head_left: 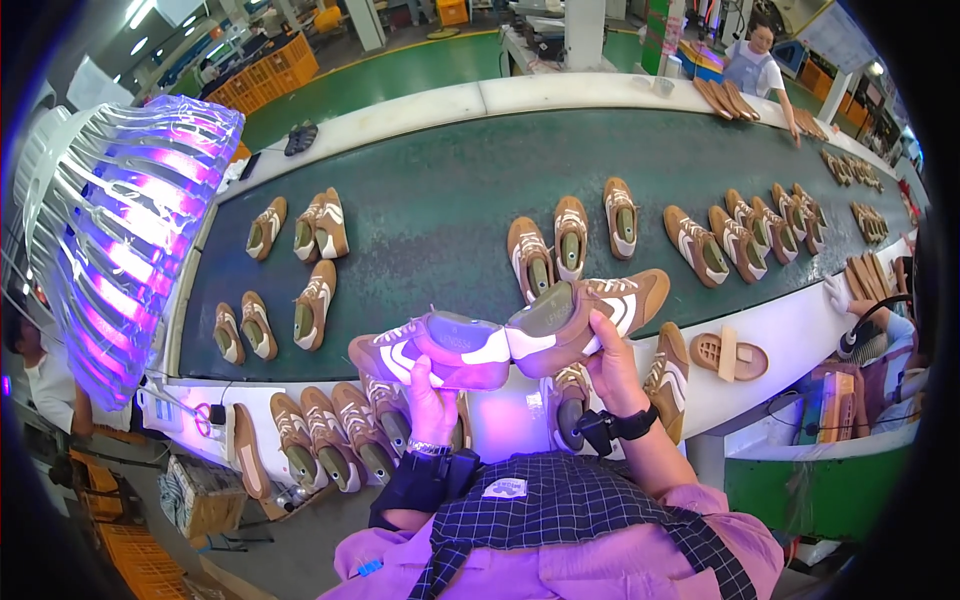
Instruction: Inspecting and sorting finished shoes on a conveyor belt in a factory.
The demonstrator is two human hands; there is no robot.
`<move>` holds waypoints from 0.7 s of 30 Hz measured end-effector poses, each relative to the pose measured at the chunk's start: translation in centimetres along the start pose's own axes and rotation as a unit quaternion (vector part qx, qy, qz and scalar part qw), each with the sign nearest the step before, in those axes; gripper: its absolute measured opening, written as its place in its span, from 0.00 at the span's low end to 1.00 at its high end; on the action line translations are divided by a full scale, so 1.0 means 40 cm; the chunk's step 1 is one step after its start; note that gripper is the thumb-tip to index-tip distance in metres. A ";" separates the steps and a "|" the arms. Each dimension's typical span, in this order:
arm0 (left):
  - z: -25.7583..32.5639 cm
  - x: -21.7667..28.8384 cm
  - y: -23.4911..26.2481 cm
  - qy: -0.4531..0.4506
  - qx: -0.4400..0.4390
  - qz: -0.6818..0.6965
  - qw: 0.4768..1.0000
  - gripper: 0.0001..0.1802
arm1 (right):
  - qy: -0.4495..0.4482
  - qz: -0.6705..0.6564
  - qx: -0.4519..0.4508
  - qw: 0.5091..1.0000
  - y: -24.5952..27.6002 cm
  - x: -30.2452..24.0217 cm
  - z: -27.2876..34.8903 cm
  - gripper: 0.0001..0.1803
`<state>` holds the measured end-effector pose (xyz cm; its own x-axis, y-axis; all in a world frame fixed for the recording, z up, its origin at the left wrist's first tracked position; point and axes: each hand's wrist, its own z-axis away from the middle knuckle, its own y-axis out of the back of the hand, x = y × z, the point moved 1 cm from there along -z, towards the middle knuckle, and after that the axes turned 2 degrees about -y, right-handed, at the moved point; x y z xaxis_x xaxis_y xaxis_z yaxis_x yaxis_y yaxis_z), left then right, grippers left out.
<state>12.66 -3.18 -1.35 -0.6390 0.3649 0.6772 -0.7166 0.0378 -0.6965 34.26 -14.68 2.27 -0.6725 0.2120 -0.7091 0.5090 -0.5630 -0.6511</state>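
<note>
Hidden or unclear, as I see it from here: my left hand [432, 398] covers the underside of the left shoe [432, 352]; my right hand [612, 368] masks the right shoe [585, 315] heel. Far-right shoes [868, 222] too small to sort. Seated person [38, 372] at left, cut off by the rim.

Brown-and-white shoes [568, 236] lie in pairs along a dark green belt [440, 215], with more lined on the white ledge [790, 335] near a loose sole [730, 356]. A ribbed lamp [130, 240] glows purple at left; orange crates [265, 80] stand beyond.
</note>
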 end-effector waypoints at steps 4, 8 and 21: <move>0.001 0.003 0.009 0.001 -0.002 -0.002 1.000 0.25 | 0.011 0.015 0.000 1.000 -0.005 -0.010 -0.001 0.23; 0.003 -0.002 0.012 0.006 -0.011 0.005 1.000 0.26 | 0.012 0.020 0.001 1.000 0.003 -0.005 0.002 0.22; 0.034 -0.035 -0.030 0.120 -0.072 0.088 0.986 0.31 | -0.102 -0.005 -0.026 0.994 0.028 -0.043 0.018 0.25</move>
<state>14.02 -5.00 -1.14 -0.6525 0.5872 0.4790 -0.5418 0.0804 -0.8367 35.61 -16.25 2.95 -0.7700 0.0472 -0.6362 0.5258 -0.5179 -0.6748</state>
